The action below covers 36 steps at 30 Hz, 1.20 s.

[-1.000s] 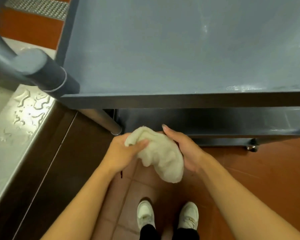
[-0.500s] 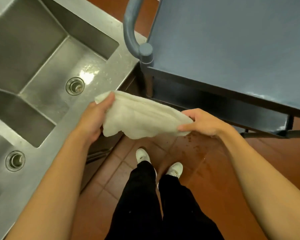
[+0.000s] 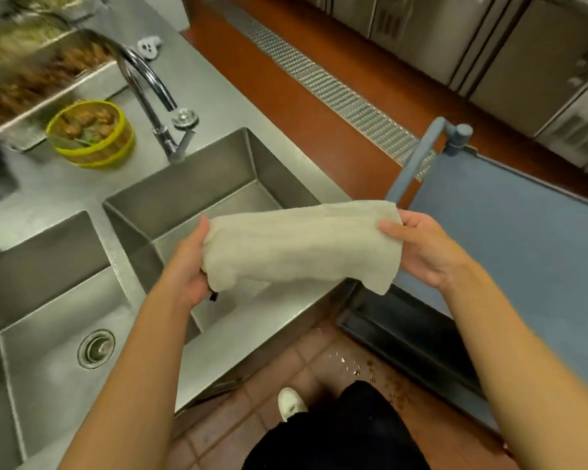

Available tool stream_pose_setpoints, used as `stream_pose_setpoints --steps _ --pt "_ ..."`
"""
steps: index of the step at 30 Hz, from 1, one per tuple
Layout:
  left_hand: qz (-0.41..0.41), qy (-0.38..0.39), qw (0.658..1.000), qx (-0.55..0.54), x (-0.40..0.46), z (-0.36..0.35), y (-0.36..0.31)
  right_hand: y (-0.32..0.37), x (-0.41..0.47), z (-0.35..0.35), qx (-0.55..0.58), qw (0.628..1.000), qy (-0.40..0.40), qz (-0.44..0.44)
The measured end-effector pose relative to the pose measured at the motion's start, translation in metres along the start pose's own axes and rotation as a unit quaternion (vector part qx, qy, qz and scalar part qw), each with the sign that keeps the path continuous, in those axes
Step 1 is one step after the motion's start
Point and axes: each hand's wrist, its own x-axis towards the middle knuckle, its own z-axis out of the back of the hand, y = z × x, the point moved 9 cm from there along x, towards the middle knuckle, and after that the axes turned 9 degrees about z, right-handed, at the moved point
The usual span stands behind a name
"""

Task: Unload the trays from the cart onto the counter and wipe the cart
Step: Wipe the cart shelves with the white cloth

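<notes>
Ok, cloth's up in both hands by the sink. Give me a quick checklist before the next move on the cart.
1. Cloth held at both ends: ok, left hand and right hand each grip an end.
2. Cloth opened out: ok, stretched between the hands over the right sink basin.
3. Cart top shelf free of trays: ok in the part visible.
4. Cart lower shelf free: cannot tell, mostly hidden.
5. Cloth wet or rinsed: cannot tell.
6. Floor by the cart: not ok, scattered crumbs.
</notes>
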Motion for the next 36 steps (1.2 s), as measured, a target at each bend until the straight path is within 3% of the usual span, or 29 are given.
stream_pose_setpoints --steps 4,7,12,17,28,33,36 --pt "-0.059 0.034 0.998 0.007 0.013 -0.014 -0.046 0.023 0.065 -0.007 -0.008 1.000 -0.022 -0.009" --pt "-0.107 -0.027 0.994 0.017 0.037 -0.009 -0.073 0.044 0.120 -0.005 -0.071 0.995 -0.064 0.018" --pt "-0.130 -0.125 0.984 0.008 0.088 -0.019 -0.109 0.074 0.215 -0.015 -0.200 0.977 -0.060 0.043" --pt "-0.114 -0.202 0.973 0.002 0.163 -0.024 -0.131 0.074 0.325 -0.017 -0.291 0.956 -0.035 0.019" --pt "-0.106 -0.259 0.960 -0.019 0.324 -0.033 -0.182 0.060 0.558 -0.038 -0.399 0.917 -0.010 0.014" --pt "-0.088 -0.254 0.963 -0.021 0.385 -0.032 -0.199 0.038 0.616 -0.034 -0.393 0.919 -0.029 0.010" --pt "-0.045 -0.255 0.966 0.005 0.407 -0.030 -0.187 0.020 0.620 -0.041 -0.432 0.902 -0.016 -0.002"
